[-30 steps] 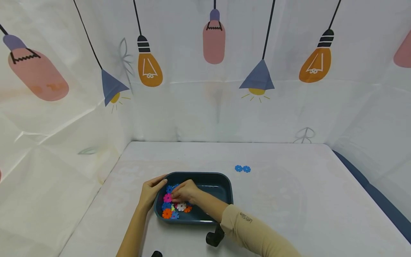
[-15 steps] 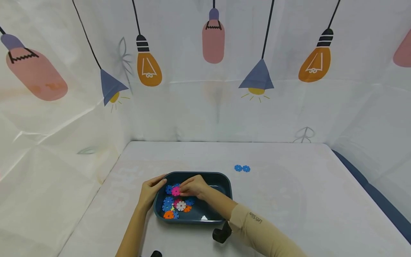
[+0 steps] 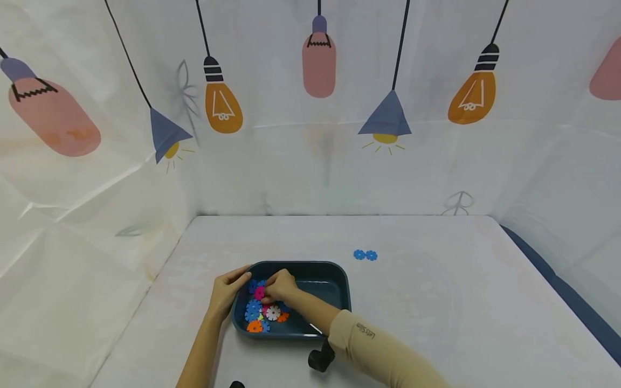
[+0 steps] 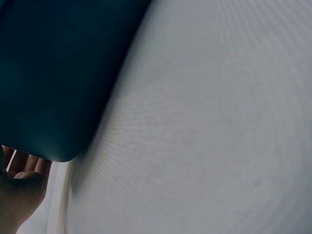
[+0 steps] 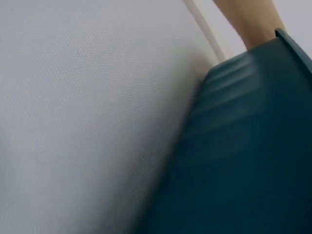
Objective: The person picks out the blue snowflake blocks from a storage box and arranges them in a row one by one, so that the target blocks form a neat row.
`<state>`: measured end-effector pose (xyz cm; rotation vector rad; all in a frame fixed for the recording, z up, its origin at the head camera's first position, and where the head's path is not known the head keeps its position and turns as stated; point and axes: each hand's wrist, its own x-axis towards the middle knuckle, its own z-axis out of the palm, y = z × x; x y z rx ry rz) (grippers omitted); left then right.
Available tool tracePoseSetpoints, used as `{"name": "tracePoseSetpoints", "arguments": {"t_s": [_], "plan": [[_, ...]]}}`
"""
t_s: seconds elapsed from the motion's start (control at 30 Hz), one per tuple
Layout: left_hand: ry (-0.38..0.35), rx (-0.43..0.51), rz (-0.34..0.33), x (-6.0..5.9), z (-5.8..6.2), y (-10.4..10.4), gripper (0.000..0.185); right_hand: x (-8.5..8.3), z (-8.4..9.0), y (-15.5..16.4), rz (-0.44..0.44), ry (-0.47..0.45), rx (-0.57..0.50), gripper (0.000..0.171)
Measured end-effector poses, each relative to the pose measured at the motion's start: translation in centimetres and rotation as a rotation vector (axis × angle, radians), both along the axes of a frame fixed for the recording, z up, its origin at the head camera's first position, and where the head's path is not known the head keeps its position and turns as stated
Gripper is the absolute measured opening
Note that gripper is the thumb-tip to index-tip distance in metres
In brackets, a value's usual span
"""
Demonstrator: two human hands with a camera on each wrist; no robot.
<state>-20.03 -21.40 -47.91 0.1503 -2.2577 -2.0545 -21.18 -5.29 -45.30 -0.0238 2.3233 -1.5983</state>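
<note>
My left hand (image 3: pixel 226 291) grips the left end of a dark teal tray (image 3: pixel 310 263), thumb at the rim and fingers along the outside. Inside the tray, my right hand (image 3: pixel 280 286) is bent over the left half, its fingertips pinching a pink flower-shaped building disc (image 3: pixel 259 292). Other notched discs lie around it: blue ones (image 3: pixel 253 307), a white one (image 3: pixel 273 313) and orange ones (image 3: pixel 254 326). The left wrist view shows the tray's outer wall (image 4: pixel 58 73) with fingers below its corner. In the right wrist view the tray's side (image 5: pixel 234 146) hides the right hand.
Two blue discs (image 3: pixel 365 255) lie side by side on the white table (image 3: pixel 436 302), behind and right of the tray. A black wrist device (image 3: pixel 321 358) hangs below my right forearm. A printed white sheet (image 3: pixel 286 161) stands behind the table.
My right hand moved right and back with the pink disc, then returned left and slightly forward. The left hand stayed at the tray's end.
</note>
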Motion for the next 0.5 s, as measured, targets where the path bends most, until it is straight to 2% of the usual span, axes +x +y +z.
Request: {"name": "tracePoseSetpoints", "arguments": {"t_s": [0.1,0.2,0.5], "plan": [[0.001,0.002,-0.006,0.0,-0.1,0.0,0.038,0.1,0.2,-0.6,-0.004,-0.097,-0.040,0.012],[0.007,0.003,-0.005,0.0,-0.1,-0.1,0.039,0.2,0.5,-0.8,-0.010,-0.136,-0.072,0.013],[-0.004,-0.002,-0.017,0.1,0.0,0.0,0.039,0.7,0.5,-1.3,0.030,-0.024,-0.094,0.023]]}}
